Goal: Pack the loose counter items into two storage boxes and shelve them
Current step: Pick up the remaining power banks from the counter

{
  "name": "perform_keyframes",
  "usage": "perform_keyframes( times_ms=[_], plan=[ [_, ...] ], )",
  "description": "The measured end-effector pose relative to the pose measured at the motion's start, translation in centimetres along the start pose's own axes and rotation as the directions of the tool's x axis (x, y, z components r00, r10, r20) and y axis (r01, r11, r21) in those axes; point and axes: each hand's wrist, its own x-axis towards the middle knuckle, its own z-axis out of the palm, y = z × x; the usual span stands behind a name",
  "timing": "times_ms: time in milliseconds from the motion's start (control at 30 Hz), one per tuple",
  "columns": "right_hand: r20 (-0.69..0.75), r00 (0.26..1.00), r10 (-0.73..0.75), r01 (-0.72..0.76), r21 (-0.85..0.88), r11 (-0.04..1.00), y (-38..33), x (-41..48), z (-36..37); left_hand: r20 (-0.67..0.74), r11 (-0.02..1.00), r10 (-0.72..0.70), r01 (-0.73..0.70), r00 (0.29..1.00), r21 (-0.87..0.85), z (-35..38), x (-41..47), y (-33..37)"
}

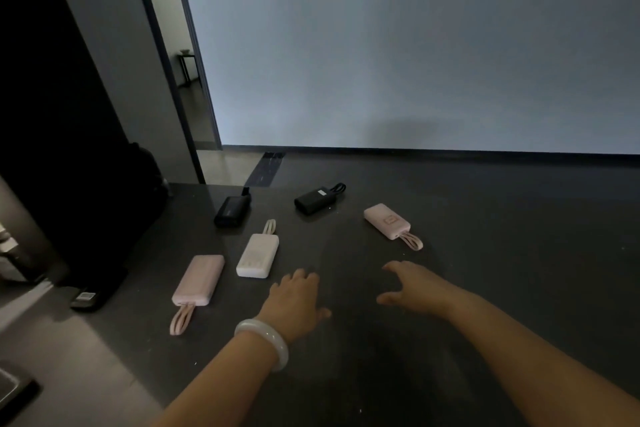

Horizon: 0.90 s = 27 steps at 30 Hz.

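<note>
Several power banks lie on the dark counter (485,253). A pink one (198,280) with a looped cable is at the near left, a white one (257,255) beside it. Two black ones (232,211) (316,200) lie farther back, and another pink one (387,221) sits to the right. My left hand (294,302), with a pale bangle on the wrist, hovers just right of the white power bank, fingers relaxed, holding nothing. My right hand (412,286) reaches forward with spread fingers, below the right pink power bank, holding nothing. No storage box is in view.
A tall black object (104,218) stands at the counter's left end, with a dark flat item (86,298) at its base. A grey wall runs behind the counter. A doorway (180,55) opens at the back left.
</note>
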Motion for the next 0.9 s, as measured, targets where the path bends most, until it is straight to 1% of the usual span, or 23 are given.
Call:
perform_keyframes(
  times_ms=[133,200,367,500,600,700,800,900],
  plan=[
    [-0.076,0.996,0.050,-0.041,0.122,0.992,1.9,3.8,-1.6,0.014,0.999,0.019,-0.018,1.000,-0.050,-0.5,4.3,0.6],
    [-0.122,0.990,0.066,-0.048,0.147,0.988,3.4,6.2,-2.1,0.024,0.999,0.009,-0.008,1.000,-0.053,-0.2,6.3,1.4],
    [-0.185,0.975,0.123,-0.090,0.177,0.980,6.2,12.8,-3.3,0.049,0.999,-0.033,0.035,0.998,-0.040,0.6,12.1,2.6],
    [-0.233,0.961,0.151,-0.141,0.058,0.988,7.8,19.4,-3.4,0.061,0.992,-0.068,0.074,0.996,-0.103,1.5,17.0,2.9],
    [-0.236,0.950,0.205,-0.207,0.019,0.978,7.7,23.7,-2.7,0.044,0.986,-0.113,0.118,0.993,-0.115,2.3,20.1,1.7],
    [-0.335,0.911,0.242,-0.277,-0.061,0.959,7.2,26.4,-2.2,-0.005,0.985,-0.133,0.132,0.991,-0.113,2.7,23.0,0.4],
    [-0.454,0.868,0.201,-0.278,-0.109,0.954,7.2,28.0,-1.3,-0.083,0.980,-0.132,0.118,0.988,-0.157,2.3,25.8,-1.0],
    [-0.510,0.846,0.157,-0.255,-0.128,0.958,7.0,29.2,-0.8,-0.152,0.973,-0.127,0.093,0.980,-0.213,1.4,28.4,-2.7]
  ],
)
